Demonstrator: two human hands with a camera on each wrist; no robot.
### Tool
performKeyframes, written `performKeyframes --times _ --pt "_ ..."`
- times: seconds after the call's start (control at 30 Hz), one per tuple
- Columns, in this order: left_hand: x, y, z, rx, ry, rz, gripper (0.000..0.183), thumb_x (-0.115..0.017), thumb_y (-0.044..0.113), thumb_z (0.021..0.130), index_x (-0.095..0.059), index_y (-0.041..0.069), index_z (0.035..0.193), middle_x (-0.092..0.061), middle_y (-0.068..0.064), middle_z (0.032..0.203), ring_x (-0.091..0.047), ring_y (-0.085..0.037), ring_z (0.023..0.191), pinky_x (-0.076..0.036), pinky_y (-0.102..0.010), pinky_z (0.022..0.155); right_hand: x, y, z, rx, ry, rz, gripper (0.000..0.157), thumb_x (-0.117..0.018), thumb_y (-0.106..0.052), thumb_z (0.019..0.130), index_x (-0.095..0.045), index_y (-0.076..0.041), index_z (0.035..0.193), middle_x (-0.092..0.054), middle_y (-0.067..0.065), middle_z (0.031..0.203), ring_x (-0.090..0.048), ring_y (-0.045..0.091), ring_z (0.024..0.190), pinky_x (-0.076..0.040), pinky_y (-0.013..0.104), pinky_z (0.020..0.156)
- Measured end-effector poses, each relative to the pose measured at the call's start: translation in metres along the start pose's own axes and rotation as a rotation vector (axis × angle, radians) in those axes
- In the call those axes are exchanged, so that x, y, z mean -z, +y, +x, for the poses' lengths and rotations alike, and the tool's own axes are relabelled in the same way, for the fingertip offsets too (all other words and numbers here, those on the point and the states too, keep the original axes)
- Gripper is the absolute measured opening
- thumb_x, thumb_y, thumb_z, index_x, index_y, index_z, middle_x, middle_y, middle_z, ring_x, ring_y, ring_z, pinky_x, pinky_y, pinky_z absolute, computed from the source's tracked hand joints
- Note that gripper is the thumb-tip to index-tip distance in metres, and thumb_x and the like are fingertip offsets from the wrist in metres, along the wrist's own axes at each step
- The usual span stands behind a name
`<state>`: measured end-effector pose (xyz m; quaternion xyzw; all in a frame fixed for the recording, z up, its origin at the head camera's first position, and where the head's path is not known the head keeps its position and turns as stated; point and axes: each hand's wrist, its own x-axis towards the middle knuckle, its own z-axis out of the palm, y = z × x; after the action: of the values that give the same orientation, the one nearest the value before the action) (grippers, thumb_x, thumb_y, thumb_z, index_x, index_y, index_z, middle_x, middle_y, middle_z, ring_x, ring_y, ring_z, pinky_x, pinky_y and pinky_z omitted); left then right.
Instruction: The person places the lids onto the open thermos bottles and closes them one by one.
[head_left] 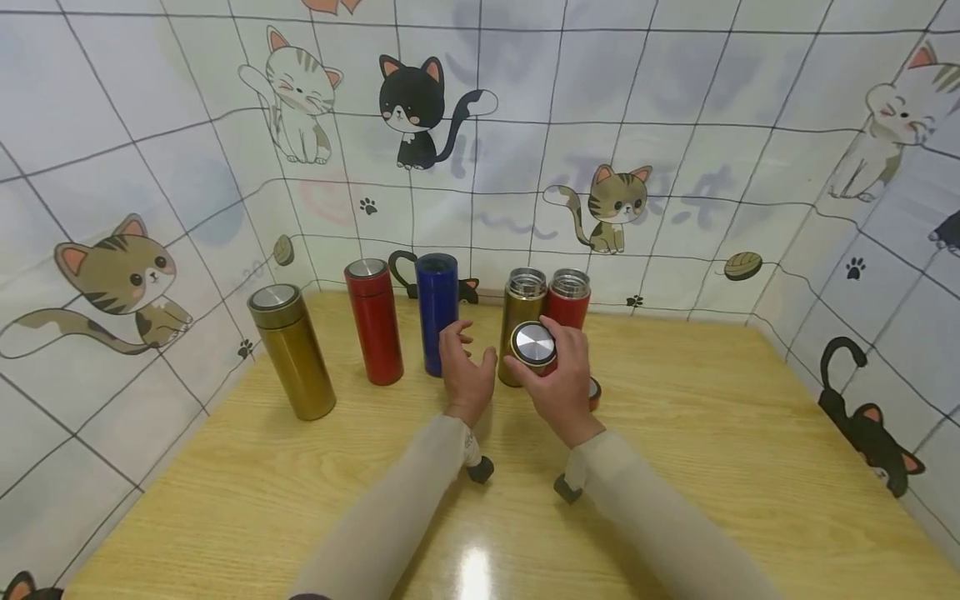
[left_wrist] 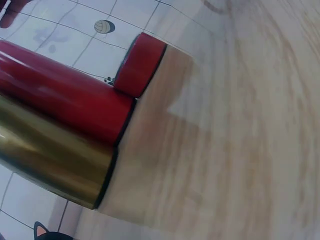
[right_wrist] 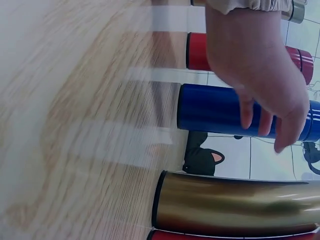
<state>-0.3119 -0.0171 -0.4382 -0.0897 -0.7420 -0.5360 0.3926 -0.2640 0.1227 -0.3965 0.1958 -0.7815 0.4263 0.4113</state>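
landmark for all places: the uncapped gold bottle [head_left: 520, 308].

the right hand [head_left: 564, 375] pinches a steel-topped cap [head_left: 534, 343] between thumb and fingers, on the near side of the landmark; on my head feed it overlaps that bottle's body. side colour mostly covered, cannot confirm. the left hand [head_left: 467, 375] sits just left of the landmark, fingers loosely bent, a moderate gap to the thumb, holding nothing that i can see.

step in hand, as i judge it: handling the cap beside uncapped necks. i would keep its steel face level, hold it by the rim so the underside clears, and lift it well over a neck before crossing. the left hand could brace the landmark low on its body; a sideways knock could disturb its close neighbour too.

count:
- bottles, five. gold, two: the landmark, and a capped gold bottle [head_left: 300, 358] farthest to its left. red, two: an uncapped red bottle [head_left: 568, 312] immediately right, a capped red bottle [head_left: 373, 333] well left. blue, one: a blue bottle [head_left: 437, 304], nearest on the left.
- loose caps, two: the pinched one, and a red lid [left_wrist: 141, 65] right of the landmark, beyond its red neighbour.
- hands, two.
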Motion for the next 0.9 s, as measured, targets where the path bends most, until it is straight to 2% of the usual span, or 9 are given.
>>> performKeyframes --times 0.17,0.43,0.63,0.73,0.9 --pt "-0.006 -0.004 -0.002 0.081 -0.123 -0.045 0.059 -0.071 0.006 0.082 -0.043 0.006 0.135 -0.048 -0.009 0.129 -0.051 -0.024 0.106 -0.05 -0.043 0.083 -0.003 -0.001 0.003 -0.02 0.005 -0.007 0.073 -0.085 -0.028 0.076 -0.05 -0.003 0.135 -0.053 0.015 0.118 -0.045 0.028 0.112 -0.043 0.042 0.092" --pt "-0.009 -0.013 0.001 0.184 -0.281 -0.091 0.075 -0.077 0.014 0.082 -0.037 0.014 0.145 -0.043 -0.009 0.14 -0.049 -0.031 0.118 -0.047 -0.046 0.092 -0.004 0.005 0.013 0.02 0.031 -0.039 0.074 -0.085 -0.028 0.075 -0.05 -0.003 0.135 -0.054 0.015 0.119 -0.044 0.029 0.112 -0.044 0.043 0.092" --pt "-0.013 -0.017 0.004 0.291 -0.415 -0.13 0.087 -0.08 0.016 0.082 -0.028 0.016 0.152 -0.034 -0.008 0.152 -0.041 -0.033 0.132 -0.041 -0.046 0.102 -0.002 0.008 0.019 0.025 0.021 -0.063 0.072 -0.084 -0.03 0.077 -0.05 -0.003 0.135 -0.053 0.015 0.119 -0.044 0.028 0.113 -0.045 0.045 0.094" --pt "-0.018 -0.019 0.006 0.323 -0.456 -0.152 0.09 -0.078 0.014 0.083 -0.023 0.017 0.154 -0.03 -0.006 0.155 -0.035 -0.032 0.137 -0.036 -0.046 0.107 -0.002 0.008 0.023 0.03 0.011 -0.07 0.071 -0.083 -0.032 0.078 -0.05 -0.003 0.135 -0.053 0.015 0.12 -0.044 0.029 0.113 -0.045 0.045 0.094" --pt "-0.024 -0.022 0.007 0.391 -0.528 -0.138 0.097 -0.079 0.023 0.083 -0.016 0.024 0.156 -0.026 -0.006 0.158 -0.026 -0.027 0.142 -0.031 -0.047 0.11 -0.003 0.007 0.028 0.039 -0.003 -0.083 0.073 -0.082 -0.034 0.078 -0.05 -0.002 0.135 -0.052 0.016 0.12 -0.044 0.029 0.111 -0.044 0.044 0.093"
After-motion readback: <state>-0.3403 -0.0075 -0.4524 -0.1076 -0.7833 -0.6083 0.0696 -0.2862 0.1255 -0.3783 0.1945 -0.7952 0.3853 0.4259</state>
